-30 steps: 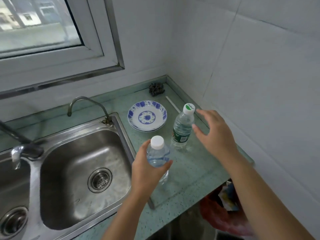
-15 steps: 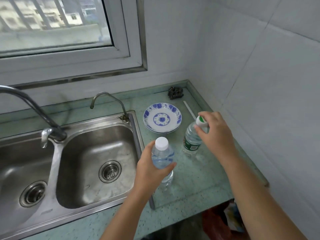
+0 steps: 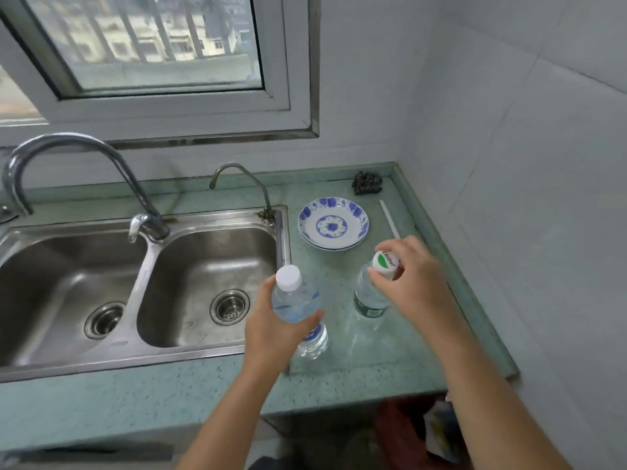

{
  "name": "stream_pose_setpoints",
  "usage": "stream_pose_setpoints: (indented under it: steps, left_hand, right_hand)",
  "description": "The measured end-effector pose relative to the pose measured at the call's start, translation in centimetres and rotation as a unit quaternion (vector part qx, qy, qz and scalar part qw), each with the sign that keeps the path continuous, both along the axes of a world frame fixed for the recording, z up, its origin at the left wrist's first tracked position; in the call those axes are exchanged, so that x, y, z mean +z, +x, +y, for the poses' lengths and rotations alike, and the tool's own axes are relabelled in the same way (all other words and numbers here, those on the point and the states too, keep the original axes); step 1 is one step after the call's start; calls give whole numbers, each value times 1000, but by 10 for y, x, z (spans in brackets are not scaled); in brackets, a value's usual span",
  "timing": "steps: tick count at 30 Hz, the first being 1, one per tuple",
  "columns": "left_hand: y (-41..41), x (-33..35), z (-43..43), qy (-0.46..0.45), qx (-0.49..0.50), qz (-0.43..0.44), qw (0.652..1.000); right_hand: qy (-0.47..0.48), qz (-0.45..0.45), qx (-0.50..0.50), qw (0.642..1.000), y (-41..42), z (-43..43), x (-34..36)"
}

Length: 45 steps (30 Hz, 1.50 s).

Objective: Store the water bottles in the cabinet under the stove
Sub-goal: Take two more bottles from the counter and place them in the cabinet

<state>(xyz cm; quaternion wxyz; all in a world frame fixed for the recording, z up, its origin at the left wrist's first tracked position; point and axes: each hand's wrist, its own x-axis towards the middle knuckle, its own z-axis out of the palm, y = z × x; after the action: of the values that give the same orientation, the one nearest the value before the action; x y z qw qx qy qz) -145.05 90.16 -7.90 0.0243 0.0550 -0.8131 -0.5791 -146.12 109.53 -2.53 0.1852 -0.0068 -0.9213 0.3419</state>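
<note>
While the left hand wraps curled fingers round the middle of a white-capped bottle, the right hand pinches the cap of a green-labelled bottle between thumb and fingertips. Both bottles stand upright above the green counter, the green-labelled one just right of the left hand. A blue-patterned plate lies beyond both hands, and the sink sits left of the left hand.

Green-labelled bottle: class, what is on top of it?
A white cap with a green mark, pinched by the right hand; the fingers cover the cap's far edge and the neck of the bottle.
</note>
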Motion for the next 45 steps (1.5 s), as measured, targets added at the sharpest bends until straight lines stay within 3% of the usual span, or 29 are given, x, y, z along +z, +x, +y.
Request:
stream_pose_setpoints:
  steps: [7, 16, 21, 29, 36, 45]
  left_hand:
    - [67, 13, -45, -26, 101, 7, 995]
    - [170, 26, -117, -52, 260, 2, 964]
    - [234, 27, -159, -40, 332, 7, 942]
    - [383, 11, -240, -10, 440, 13, 898]
    - [550, -7, -298, 23, 565, -24, 824]
    - [699, -18, -336, -9, 712, -56, 700]
  right_hand:
    - [-13, -60, 170, 984, 29, -52, 7]
    - [-9, -40, 374, 926, 73, -148, 11]
    - [-14, -19, 448, 894, 109, -204, 8]
    - [4, -63, 531, 845, 225, -306, -2]
    - [-21, -123, 584, 802, 356, -404, -26]
    - [-22, -152, 710, 687, 489, -525, -30]
